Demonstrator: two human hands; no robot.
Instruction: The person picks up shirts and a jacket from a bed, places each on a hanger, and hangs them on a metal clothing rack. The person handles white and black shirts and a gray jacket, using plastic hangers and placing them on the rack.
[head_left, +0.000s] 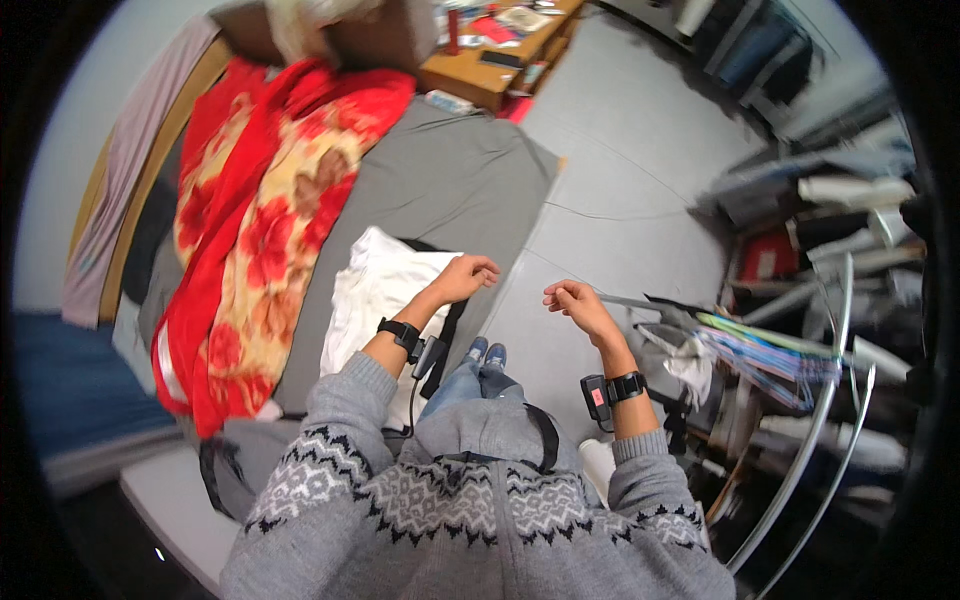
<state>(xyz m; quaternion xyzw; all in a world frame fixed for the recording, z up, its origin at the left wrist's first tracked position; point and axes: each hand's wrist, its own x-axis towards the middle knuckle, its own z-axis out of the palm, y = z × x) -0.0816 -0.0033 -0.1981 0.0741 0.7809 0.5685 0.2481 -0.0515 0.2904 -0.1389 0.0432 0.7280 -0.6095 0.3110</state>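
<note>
My left hand (465, 277) hovers over the edge of a pile of white cloth (375, 289), with its fingers loosely bent and nothing in them. Part of a black cloth or strap (450, 337) shows from under that pile. Both lie on the grey sheet (457, 180) of a bed. Over the grey floor (615, 187), to the right of the bed's edge, my right hand (576, 306) is held in the air, empty and with loosely curled fingers. A bunch of clothes hangers (772, 349) is to the right of it.
A red floral blanket (262, 247) is heaped along the bed's left side. At the far end stands a wooden table (465, 75) with small things on it. On my right a curved metal rack (814, 442) rises before cluttered shelves, blurred. A thin cable (600, 217) crosses the floor.
</note>
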